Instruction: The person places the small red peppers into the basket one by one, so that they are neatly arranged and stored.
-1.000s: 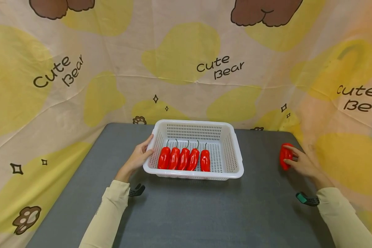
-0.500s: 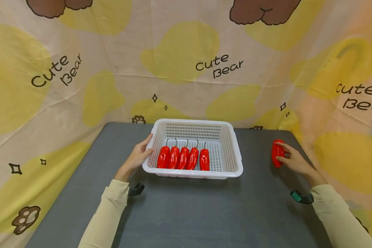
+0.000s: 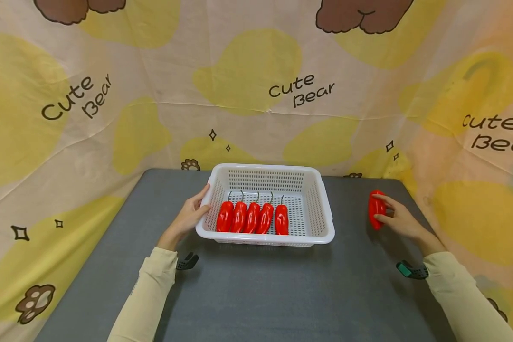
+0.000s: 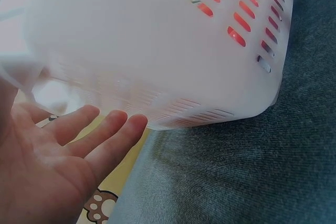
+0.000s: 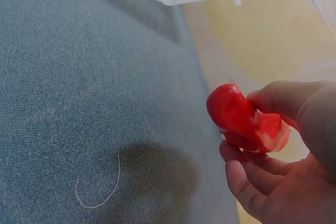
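A white perforated plastic basket [image 3: 265, 239] sits on the dark table, holding several red peppers [image 3: 251, 218] in a row, green stems toward the back. My left hand [image 3: 187, 217] holds the basket's left rim, thumb over the inside and fingers along the outer wall. In the left wrist view those fingers [image 4: 113, 140] lie fairly straight beside the wall. Out to the right, my right hand [image 3: 403, 223] grips another red pepper [image 3: 375, 210] between thumb and fingers. The right wrist view shows this pepper [image 5: 233, 111] held above the table, a shadow on the cloth nearby.
A grey-blue cloth-textured table [image 3: 256, 294] runs up to a printed bear-pattern curtain [image 3: 248, 71] behind and at both sides. The basket's right wall [image 3: 320, 204] stands between its peppers and my right hand. A pale thread [image 5: 107, 198] lies on the cloth.
My right hand has moved left toward the basket, carrying the pepper with it. The left hand and the basket stay in place; the head view has shifted only slightly.
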Tool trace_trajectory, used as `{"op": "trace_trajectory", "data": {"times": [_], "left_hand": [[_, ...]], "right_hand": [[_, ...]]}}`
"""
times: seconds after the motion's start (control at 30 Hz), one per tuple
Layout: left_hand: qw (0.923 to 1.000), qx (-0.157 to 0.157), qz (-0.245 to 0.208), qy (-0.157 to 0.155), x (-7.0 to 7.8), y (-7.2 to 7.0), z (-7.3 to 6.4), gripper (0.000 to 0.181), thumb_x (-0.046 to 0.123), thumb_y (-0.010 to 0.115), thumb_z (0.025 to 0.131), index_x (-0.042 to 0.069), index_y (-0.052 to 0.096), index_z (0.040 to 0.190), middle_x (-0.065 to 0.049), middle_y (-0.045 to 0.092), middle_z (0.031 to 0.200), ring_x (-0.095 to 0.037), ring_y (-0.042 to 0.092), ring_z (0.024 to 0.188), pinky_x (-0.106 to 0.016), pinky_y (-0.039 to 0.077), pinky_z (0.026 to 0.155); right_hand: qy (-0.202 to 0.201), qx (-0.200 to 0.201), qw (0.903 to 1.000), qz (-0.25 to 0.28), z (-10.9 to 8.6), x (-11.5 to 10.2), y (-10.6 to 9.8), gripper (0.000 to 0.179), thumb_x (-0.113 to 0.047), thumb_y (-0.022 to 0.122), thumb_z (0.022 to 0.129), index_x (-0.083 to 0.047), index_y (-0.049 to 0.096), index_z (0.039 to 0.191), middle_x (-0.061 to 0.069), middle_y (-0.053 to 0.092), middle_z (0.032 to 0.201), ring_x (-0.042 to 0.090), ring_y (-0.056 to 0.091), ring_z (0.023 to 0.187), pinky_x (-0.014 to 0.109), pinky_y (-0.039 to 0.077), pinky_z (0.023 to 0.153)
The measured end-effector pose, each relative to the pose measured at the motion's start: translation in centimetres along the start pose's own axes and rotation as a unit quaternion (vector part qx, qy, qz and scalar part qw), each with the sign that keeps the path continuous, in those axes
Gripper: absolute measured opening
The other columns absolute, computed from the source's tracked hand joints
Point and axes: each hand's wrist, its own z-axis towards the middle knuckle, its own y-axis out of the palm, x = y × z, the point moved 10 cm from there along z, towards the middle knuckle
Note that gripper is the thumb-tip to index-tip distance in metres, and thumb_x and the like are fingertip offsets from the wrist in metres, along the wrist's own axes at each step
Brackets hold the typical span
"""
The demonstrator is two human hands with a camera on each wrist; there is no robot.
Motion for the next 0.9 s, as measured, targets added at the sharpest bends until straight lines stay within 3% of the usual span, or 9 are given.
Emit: {"op": "trace_trajectory", "data": {"times": [0.33,0.6,0.9], "left_hand": [[1.0000,0.001,-0.005,-0.002,0.2,0.0,-0.2,0.069,0.005,0.047,0.102,0.014,0.017,0.163,-0.025,0.024,0.165,-0.045,0.045,0.137,-0.057,0.051,0.101],[0.9996,0.001,0.015,0.026,0.3,0.0,-0.1,0.069,0.010,0.047,0.099,0.008,0.017,0.162,-0.030,0.022,0.164,-0.035,0.049,0.131,-0.041,0.058,0.095],[1.0000,0.003,-0.003,-0.001,0.1,0.0,-0.1,0.068,0.004,0.046,0.102,0.012,0.016,0.163,-0.028,0.027,0.163,-0.046,0.048,0.133,-0.054,0.053,0.099]], "right_hand": [[-0.007,0.004,0.9999,0.008,0.4,-0.4,0.4,0.064,-0.003,0.059,0.099,0.010,0.028,0.153,0.043,0.045,0.138,0.059,0.052,0.119,0.019,0.054,0.071],[-0.014,-0.003,0.9996,0.024,0.5,-1.2,0.8,0.065,0.001,0.059,0.098,0.014,0.026,0.152,0.044,0.037,0.144,0.063,0.053,0.118,0.022,0.057,0.072],[-0.037,-0.003,0.9988,0.032,0.5,-2.6,1.2,0.064,0.002,0.060,0.097,0.011,0.029,0.152,0.044,0.044,0.138,0.061,0.053,0.117,0.018,0.055,0.072]]}}
